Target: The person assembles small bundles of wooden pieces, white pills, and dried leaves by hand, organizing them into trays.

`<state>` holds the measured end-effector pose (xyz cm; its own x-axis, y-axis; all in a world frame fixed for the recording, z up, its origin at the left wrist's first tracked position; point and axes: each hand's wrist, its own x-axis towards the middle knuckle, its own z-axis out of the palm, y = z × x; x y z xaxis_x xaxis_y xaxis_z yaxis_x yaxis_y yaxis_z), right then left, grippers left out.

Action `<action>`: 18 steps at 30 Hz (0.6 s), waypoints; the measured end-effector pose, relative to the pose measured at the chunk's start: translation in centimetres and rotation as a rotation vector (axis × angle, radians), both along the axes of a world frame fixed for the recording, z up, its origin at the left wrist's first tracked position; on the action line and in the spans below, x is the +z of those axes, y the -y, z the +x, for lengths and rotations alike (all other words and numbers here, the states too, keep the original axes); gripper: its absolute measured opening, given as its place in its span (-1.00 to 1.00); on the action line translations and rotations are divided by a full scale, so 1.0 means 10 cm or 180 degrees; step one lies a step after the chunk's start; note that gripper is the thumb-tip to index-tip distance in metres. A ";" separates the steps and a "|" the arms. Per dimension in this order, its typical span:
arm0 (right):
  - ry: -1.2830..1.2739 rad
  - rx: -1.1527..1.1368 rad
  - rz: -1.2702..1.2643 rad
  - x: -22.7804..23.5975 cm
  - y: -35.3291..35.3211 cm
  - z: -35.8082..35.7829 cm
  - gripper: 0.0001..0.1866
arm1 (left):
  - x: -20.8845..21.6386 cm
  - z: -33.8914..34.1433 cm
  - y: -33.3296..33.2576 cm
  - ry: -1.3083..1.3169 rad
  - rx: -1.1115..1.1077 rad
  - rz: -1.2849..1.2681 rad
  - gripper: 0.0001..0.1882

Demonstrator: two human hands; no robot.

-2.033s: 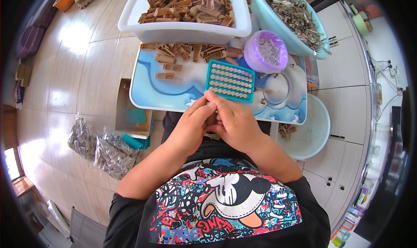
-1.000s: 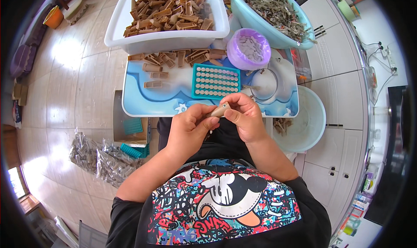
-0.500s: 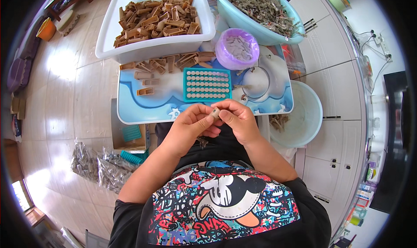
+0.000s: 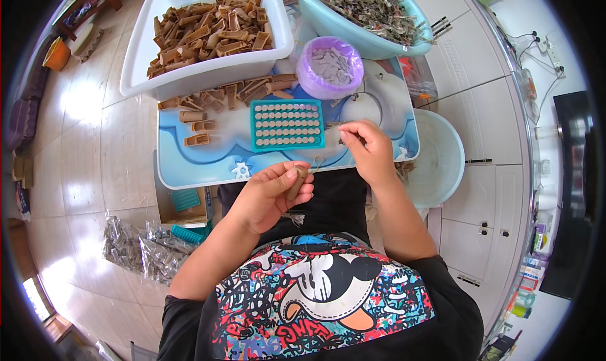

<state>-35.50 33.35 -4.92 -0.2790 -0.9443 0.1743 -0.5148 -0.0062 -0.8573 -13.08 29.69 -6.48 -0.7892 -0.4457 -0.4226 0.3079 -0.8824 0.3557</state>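
Observation:
In my left hand (image 4: 274,193), just off the table's near edge, is a small brown tapered casing (image 4: 297,183), pinched between thumb and fingers. A thin cord loop (image 4: 317,163) sticks out by its upper end, and a pale tassel (image 4: 294,219) hangs below the hand. My right hand (image 4: 369,149) is closed in a pinch over the table's right part, beside small dark bits; what its fingertips hold cannot be made out. Between the hands and the bins lies a teal tray (image 4: 253,144) filled with rows of small round pale pieces.
Loose brown casings (image 4: 231,96) lie along the table (image 4: 180,179). Behind stand a white bin (image 4: 208,77) of casings, a purple-lined tub (image 4: 303,80) of grey pieces and a blue basin (image 4: 366,36) of packaged strands. A pale basin (image 4: 445,165) stands right; bagged items (image 4: 148,244) lie on the floor.
My hands have parted. The right one moved up and right to the table, while the left kept the casing and lowered slightly. The cord loop now shows. The whole view shifted a little.

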 end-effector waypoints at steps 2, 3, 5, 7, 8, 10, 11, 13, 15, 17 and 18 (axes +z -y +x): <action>-0.0490 0.0009 0.0005 0.04 0.13 -0.06 -0.89 | -0.01 0.02 -0.02 -0.0014 0.0035 -0.0047 -0.72; -0.0549 -0.0173 -0.0259 0.05 0.20 -0.11 -0.91 | -0.02 0.03 -0.03 -0.0027 0.0072 -0.0096 -0.73; -0.0608 -0.0349 -0.0535 0.11 0.35 -0.20 -0.93 | -0.02 0.03 0.00 0.0012 0.0072 -0.0070 -0.74; -0.1047 -0.0386 -0.0702 0.24 0.51 -0.25 -0.93 | -0.03 0.03 0.03 0.0067 0.0067 -0.0034 -0.74; -0.1182 -0.0344 -0.0667 0.27 0.60 -0.28 -0.92 | -0.03 0.02 0.04 0.0097 0.0014 -0.0089 -0.74; -0.1491 -0.0252 -0.0679 0.31 0.78 -0.32 -0.90 | -0.04 0.00 0.05 0.0144 -0.0028 -0.0142 -0.74; -0.1808 -0.0159 -0.0688 0.31 0.87 -0.33 -0.89 | -0.02 -0.03 0.05 0.0186 -0.0085 -0.0159 -0.74; -0.2189 -0.0071 -0.0561 0.27 1.04 -0.37 -0.87 | -0.01 -0.08 0.06 0.0239 -0.0149 -0.0189 -0.74; -0.2563 0.0008 -0.0419 0.24 1.17 -0.38 -0.85 | -0.02 -0.13 0.06 0.0286 -0.0229 -0.0202 -0.74; -0.3079 0.0011 0.0071 0.24 1.25 -0.37 -0.86 | -0.01 -0.18 0.08 0.0352 -0.0266 -0.0179 -0.74; -0.3059 0.0013 0.0078 0.25 1.28 -0.37 -0.86 | -0.01 -0.21 0.08 0.0404 -0.0278 -0.0151 -0.75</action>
<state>-39.18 20.52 -2.44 -0.0237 -0.9514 0.3071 -0.9976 0.0027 -0.0689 -15.16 28.93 -6.53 -0.7674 -0.3995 -0.5015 0.1808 -0.8852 0.4287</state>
